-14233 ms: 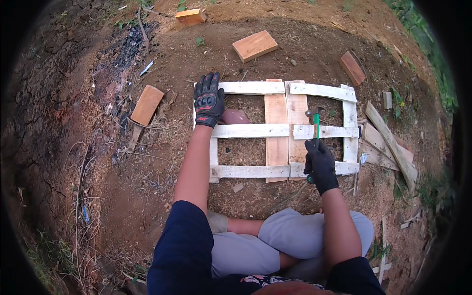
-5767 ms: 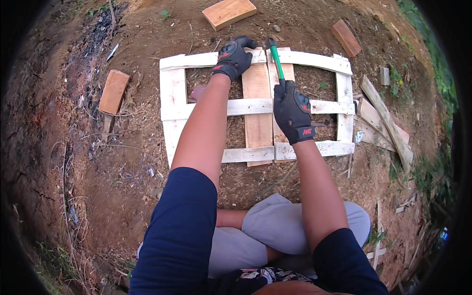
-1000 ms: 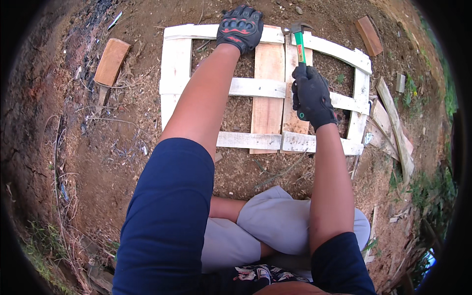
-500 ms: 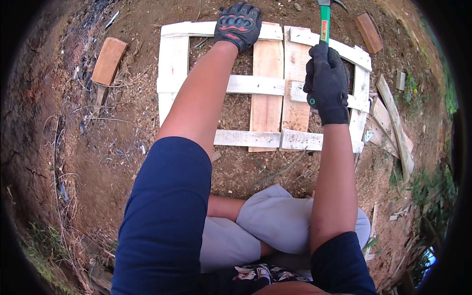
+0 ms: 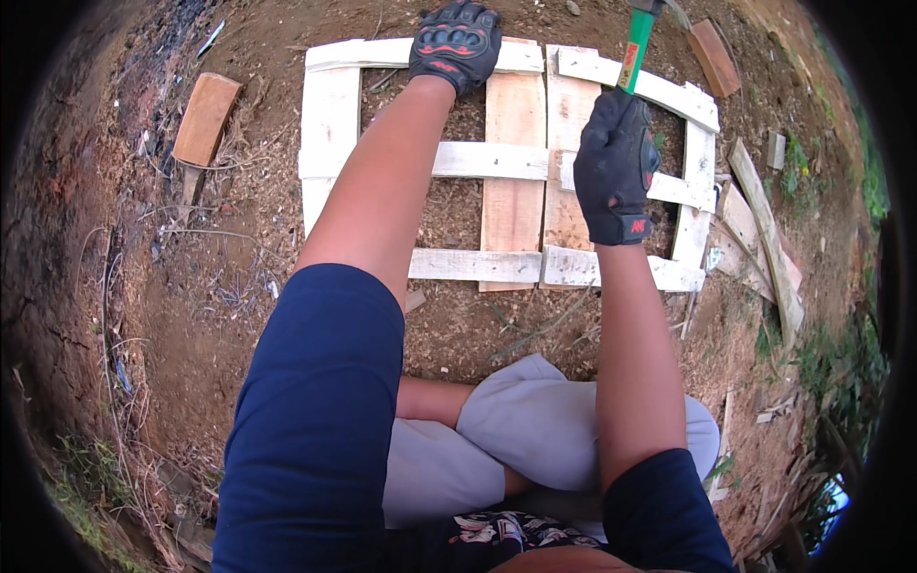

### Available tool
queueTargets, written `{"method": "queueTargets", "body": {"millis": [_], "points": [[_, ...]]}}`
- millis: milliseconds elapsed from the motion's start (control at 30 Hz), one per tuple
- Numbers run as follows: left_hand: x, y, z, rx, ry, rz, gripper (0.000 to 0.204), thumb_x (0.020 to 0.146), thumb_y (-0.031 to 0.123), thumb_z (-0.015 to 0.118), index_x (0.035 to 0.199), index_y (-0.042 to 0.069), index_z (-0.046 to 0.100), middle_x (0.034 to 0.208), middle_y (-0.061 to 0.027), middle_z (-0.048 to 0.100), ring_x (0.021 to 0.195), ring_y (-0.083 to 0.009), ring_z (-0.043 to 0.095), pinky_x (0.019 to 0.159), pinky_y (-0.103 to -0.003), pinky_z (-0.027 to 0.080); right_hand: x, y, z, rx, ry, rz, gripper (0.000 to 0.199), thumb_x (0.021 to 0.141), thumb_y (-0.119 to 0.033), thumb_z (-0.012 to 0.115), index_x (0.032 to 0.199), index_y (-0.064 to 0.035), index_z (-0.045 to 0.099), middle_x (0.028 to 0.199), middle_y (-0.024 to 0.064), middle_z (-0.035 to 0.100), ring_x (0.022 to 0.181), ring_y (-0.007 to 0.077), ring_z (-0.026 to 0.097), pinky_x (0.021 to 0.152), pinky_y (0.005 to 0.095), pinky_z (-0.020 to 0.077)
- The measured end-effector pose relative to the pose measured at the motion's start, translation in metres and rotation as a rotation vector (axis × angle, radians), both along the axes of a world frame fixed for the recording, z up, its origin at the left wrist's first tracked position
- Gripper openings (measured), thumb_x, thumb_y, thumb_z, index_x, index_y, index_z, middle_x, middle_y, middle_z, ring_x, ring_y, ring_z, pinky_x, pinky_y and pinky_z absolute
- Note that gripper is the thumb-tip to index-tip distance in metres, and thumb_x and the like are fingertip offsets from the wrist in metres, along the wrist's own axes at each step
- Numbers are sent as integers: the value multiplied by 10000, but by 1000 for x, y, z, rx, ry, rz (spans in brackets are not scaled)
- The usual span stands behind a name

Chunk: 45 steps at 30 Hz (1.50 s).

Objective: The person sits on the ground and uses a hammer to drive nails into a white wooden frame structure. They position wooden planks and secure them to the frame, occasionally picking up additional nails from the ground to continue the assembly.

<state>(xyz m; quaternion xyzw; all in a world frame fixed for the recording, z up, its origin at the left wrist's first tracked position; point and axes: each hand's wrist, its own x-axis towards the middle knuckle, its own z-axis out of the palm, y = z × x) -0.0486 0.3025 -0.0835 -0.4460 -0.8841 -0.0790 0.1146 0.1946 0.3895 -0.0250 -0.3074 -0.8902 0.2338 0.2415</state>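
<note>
Before me on the ground lies a flat panel of wooden slats [image 5: 516, 196], made as two sections side by side, with pale cross strips over upright boards. My left hand [image 5: 456, 50], in a black glove with knuckle guards, rests on the far strip of the left section, its fingers stretched past the far edge. A hammer [image 5: 634, 53] with a green handle is gripped in my gloved right hand [image 5: 613, 167], over the right section. Its head is partly cut off by the top of the picture. The glove hides the lower handle.
A reddish-brown wood block [image 5: 206, 119] lies on the soil at left, another block [image 5: 714, 59] at far right. Loose boards [image 5: 767, 239] lie beside the panel's right edge. My crossed legs in grey trousers [image 5: 540, 411] are on the near side. Weeds grow along the right rim.
My right wrist has rotated, and the hammer now leans with its head farther right. The left hand stays on the far strip; the whole view has shifted slightly.
</note>
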Motion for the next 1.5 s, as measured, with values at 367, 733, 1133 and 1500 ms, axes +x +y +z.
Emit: {"method": "queueTargets", "body": {"millis": [367,733,1133,1500], "points": [[-9,4,-9,63,-116,75,471,1043,249,501,1500,222,608,1585,-91,560,1506,-304,480,1255,-493,394,-2,-17,6,73,39,11,250,1106,-251,520,1056,-30,626,922,235,703,817,433,719,696,529,564],[-13,3,-13,75,-142,100,449,1027,218,455,1432,115,620,1541,-148,585,1472,-315,516,1228,-456,408,-2,-26,-3,2,-71,4,270,1112,-256,499,1101,-28,644,893,226,697,798,424,708,696,535,553],[-10,0,-5,132,-187,73,430,1017,216,482,1405,111,636,1516,-137,601,1454,-325,528,1217,-456,421,-6,-30,-18,-20,-256,36,239,1080,-270,548,1065,-48,637,884,238,727,801,437,735,720,552,585],[-4,5,-13,106,-48,81,452,1025,232,513,1457,192,638,1533,-105,604,1481,-313,504,1244,-486,401,-3,-34,-12,-17,-62,-41,233,1095,-263,540,1064,-51,633,825,216,705,763,433,717,667,552,563]]}}
